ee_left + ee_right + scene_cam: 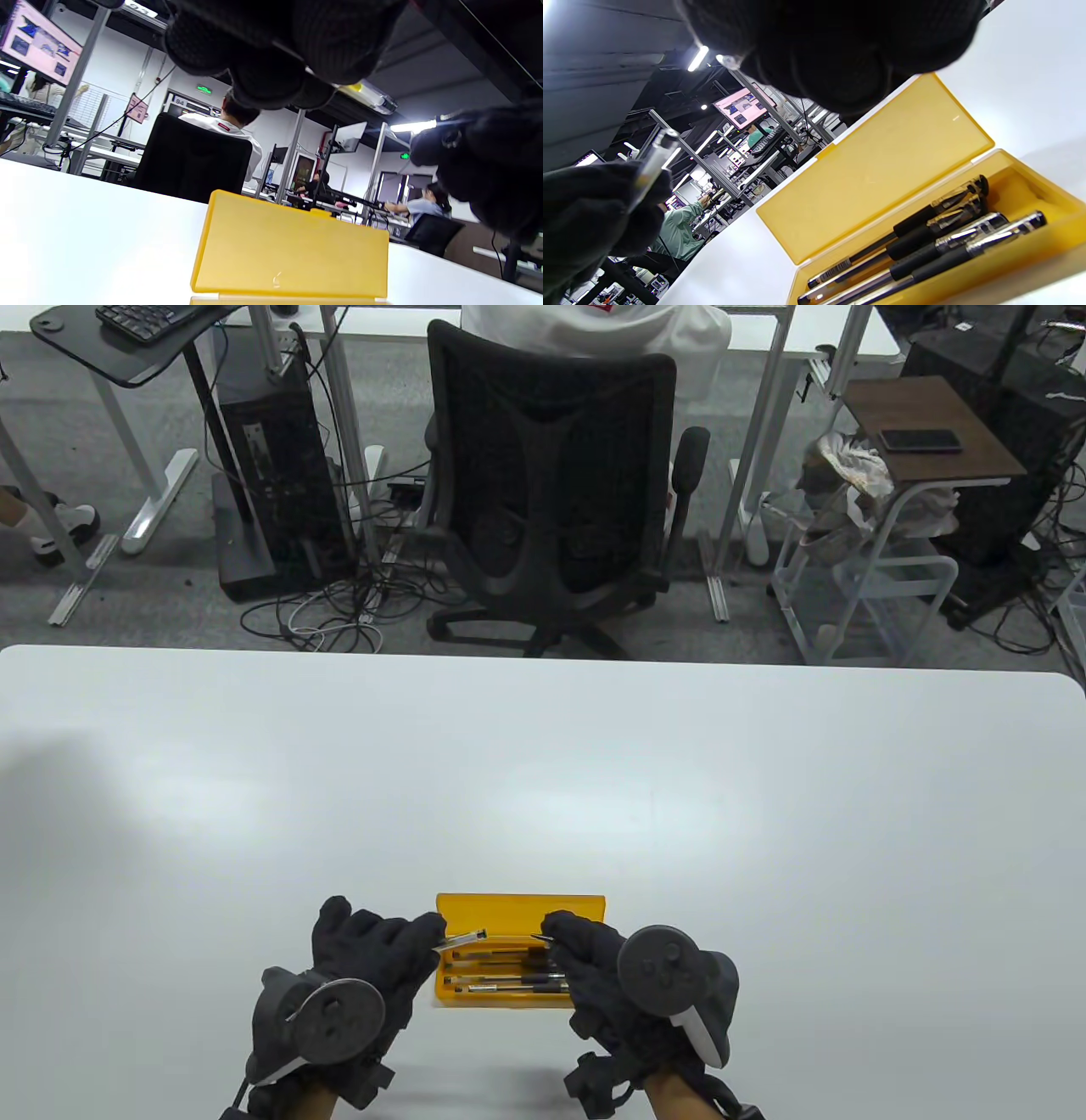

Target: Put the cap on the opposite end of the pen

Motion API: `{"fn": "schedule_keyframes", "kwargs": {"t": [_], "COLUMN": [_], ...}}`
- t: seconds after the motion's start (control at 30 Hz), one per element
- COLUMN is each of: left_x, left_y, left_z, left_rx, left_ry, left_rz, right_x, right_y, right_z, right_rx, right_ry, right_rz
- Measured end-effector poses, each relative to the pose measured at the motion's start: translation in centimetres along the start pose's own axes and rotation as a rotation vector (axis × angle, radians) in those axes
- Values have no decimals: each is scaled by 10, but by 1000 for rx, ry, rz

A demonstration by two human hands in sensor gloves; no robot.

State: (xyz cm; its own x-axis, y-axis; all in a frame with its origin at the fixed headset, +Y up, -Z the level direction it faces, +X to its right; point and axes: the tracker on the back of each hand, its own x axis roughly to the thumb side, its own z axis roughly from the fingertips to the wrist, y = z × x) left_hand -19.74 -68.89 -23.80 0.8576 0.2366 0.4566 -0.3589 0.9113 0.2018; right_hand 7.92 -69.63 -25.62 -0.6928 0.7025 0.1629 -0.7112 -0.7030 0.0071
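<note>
An open yellow pen box (pixel 517 909) lies on the white table near its front edge, with several black pens (pixel 509 971) inside. My left hand (pixel 434 935) pinches a clear pen cap (pixel 465 937) above the box's left part. My right hand (pixel 556 931) grips a pen whose dark tip (pixel 537 937) points left at the cap, a short gap apart; the rest of that pen is hidden in the glove. The right wrist view shows the cap (pixel 651 165) in the left glove and the pens (pixel 925 241) in the box (pixel 882 169). The left wrist view shows the cap (pixel 369 95) and the raised lid (pixel 292 254).
The white table (pixel 543 780) stretches wide on all sides of the box. Beyond its far edge stand a black office chair (pixel 551 500), desk legs, cables and a small side table (pixel 929 432).
</note>
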Motion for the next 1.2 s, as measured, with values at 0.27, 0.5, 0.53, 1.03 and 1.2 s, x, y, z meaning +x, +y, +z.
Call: {"fn": "schedule_keyframes", "kwargs": {"t": [0.27,0.5,0.53,1.03,1.2], "left_x": [8,16,17,34,37], "left_y": [-1,-6,-5,-7,-2], "left_z": [-2,-3,-2,-2,-3], "left_rx": [-8,-28,-25,-55,-29], "left_ry": [-51,-83,-89,-179,-198], "left_rz": [-37,-26,-26,-120,-128], "right_x": [6,8,8,21,31], "right_y": [8,14,16,24,25], "right_z": [1,2,2,4,8], "right_rx": [45,67,75,160,153], "right_ry": [-66,-68,-72,-112,-159], "right_rz": [37,31,31,227,262]}}
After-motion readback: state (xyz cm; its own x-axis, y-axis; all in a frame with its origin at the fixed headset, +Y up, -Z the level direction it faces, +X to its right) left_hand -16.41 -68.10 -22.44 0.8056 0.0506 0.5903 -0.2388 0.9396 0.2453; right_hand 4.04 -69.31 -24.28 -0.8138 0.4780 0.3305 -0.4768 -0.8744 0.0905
